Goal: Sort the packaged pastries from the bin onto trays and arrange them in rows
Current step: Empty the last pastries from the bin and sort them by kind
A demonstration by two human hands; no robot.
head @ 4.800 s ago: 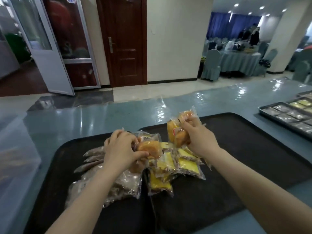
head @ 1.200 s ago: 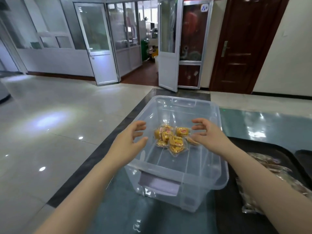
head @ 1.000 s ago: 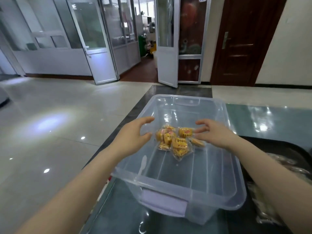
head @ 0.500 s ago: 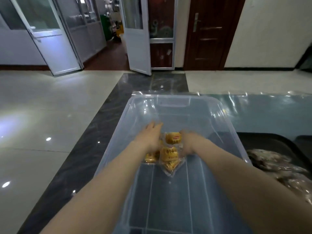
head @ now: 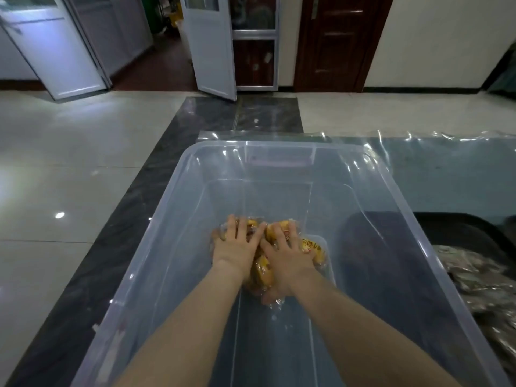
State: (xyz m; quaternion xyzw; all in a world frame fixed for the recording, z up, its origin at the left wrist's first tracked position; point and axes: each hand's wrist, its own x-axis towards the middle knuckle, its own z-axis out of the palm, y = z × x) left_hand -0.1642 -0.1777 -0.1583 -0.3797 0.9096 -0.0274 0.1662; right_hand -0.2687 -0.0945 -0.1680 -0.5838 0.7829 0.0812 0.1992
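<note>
Both hands, left (head: 234,248) and right (head: 287,254), grip spread flat over light, slippery, crushable pastry packets (head: 311,247) in bin (head: 178,208); gather by wrapper edges.

Hands: 2, left (head: 237,248) & right (head: 287,256), both in the bin. Bins (head: 363,174): 1, clear plastic. Yellow pastry packs (head: 310,247) under the hands: a small clump, exact no. can't be told, mostly covered. Dark trays (head: 458,227): 1 seen, at right. Brownish packs (head: 480,277) on it: several, blurred, no. unclear. Doors at back: 1 brown (head: 337,40), 2 white-framed w/ glass.
</note>
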